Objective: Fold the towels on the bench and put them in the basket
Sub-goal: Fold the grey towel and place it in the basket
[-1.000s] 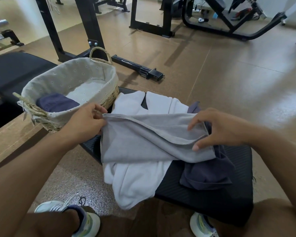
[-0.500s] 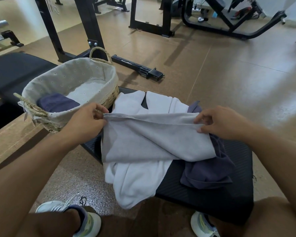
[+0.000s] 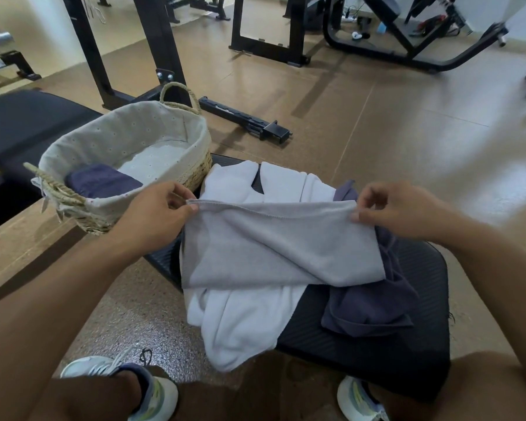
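basket (image 3: pixel 176 138): woven, with a pale dotted cloth lining and a looped handle at each end; it sits at the far left end of the bench, tilted a little toward the camera.
folded towel (image 3: pixel 102 180): dark blue, lying inside the basket at its near left end; the rest of the lining floor is bare.
left hand (image 3: pixel 155 214): closed in a pinch on the left top corner of the grey towel, thumb over the hem, just in front of the basket's rim.
grey towel (image 3: pixel 274 247): held up by its top edge between both hands, the hem stretched nearly straight; its lower part drapes over the other cloths on the bench.
white towel (image 3: pixel 243 323): crumpled under the grey one, showing beyond it at the far side and hanging off the near left edge of the bench.
bench (image 3: pixel 407 344): black ribbed pad, bare at its near right part.
dark towel (image 3: pixel 368 311): blue-grey, bunched to the right of the white one, partly under the grey towel's right side.
right hand (image 3: pixel 398 208): pinching the right top corner of the grey towel between thumb and fingertips, the other fingers curled.
shoes (image 3: pixel 152 396): pale trainers on the speckled floor below the bench.
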The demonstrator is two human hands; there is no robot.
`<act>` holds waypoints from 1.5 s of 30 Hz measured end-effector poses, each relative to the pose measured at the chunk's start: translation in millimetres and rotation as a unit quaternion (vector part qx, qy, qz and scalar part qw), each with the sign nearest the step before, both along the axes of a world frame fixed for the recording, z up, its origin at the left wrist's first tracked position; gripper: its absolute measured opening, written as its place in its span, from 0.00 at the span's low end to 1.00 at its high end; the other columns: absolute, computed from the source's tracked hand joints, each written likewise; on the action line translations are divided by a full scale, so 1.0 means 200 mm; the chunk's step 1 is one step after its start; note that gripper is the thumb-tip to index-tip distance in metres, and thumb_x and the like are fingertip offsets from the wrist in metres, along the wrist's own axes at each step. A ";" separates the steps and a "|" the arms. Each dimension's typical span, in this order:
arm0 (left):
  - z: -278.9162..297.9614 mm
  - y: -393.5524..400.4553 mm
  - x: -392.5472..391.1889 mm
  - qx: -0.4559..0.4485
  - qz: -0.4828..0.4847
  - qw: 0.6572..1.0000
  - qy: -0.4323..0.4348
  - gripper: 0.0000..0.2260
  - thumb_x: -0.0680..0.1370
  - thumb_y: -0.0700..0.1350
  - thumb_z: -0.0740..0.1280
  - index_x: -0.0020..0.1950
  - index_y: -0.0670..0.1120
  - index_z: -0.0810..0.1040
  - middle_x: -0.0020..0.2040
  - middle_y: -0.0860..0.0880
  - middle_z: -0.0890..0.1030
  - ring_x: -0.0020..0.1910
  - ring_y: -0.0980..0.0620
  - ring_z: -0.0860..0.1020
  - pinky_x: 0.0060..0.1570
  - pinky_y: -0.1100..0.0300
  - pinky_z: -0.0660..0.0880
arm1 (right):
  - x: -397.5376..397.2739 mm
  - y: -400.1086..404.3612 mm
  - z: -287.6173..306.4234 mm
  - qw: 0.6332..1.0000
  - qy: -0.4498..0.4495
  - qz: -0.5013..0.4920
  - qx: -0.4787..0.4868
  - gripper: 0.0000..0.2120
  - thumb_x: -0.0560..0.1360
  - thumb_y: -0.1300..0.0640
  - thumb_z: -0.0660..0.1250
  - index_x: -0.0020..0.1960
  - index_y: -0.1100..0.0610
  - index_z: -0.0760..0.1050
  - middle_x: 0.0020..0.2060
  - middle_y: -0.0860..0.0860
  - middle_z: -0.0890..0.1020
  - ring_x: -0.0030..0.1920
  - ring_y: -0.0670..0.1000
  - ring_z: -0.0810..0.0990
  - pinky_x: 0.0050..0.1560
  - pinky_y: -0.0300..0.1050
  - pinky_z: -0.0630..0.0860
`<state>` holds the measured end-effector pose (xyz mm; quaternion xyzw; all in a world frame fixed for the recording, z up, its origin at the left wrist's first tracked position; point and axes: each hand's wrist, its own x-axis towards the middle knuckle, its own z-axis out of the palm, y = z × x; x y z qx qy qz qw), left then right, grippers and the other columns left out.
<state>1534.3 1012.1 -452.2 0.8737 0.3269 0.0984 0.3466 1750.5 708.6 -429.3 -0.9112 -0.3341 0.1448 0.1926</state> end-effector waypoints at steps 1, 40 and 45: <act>0.00 0.00 0.00 0.000 -0.001 1.000 0.001 0.03 0.80 0.47 0.70 0.50 0.48 0.79 0.42 0.52 0.81 0.40 0.60 0.76 0.35 0.66 0.68 | 0.01 0.00 0.00 0.998 0.008 -0.020 0.050 0.08 0.73 0.50 0.75 0.41 0.50 0.78 0.35 0.45 0.83 0.37 0.44 0.79 0.38 0.39 0.71; 0.06 0.09 -0.07 -0.045 -0.153 0.984 -0.075 0.06 0.72 0.56 0.73 0.44 0.57 0.81 0.40 0.50 0.85 0.43 0.48 0.83 0.49 0.48 0.79 | 0.18 0.12 -0.15 0.999 0.027 0.008 -0.025 0.10 0.70 0.46 0.77 0.43 0.51 0.81 0.37 0.47 0.81 0.39 0.47 0.78 0.38 0.41 0.71; 0.08 0.08 -0.08 -0.080 -0.190 0.975 -0.082 0.11 0.71 0.59 0.70 0.46 0.54 0.80 0.43 0.50 0.86 0.42 0.57 0.82 0.49 0.52 0.78 | 0.23 0.11 -0.18 0.999 0.029 0.030 -0.005 0.21 0.67 0.36 0.76 0.56 0.44 0.81 0.52 0.42 0.82 0.50 0.44 0.78 0.50 0.39 0.72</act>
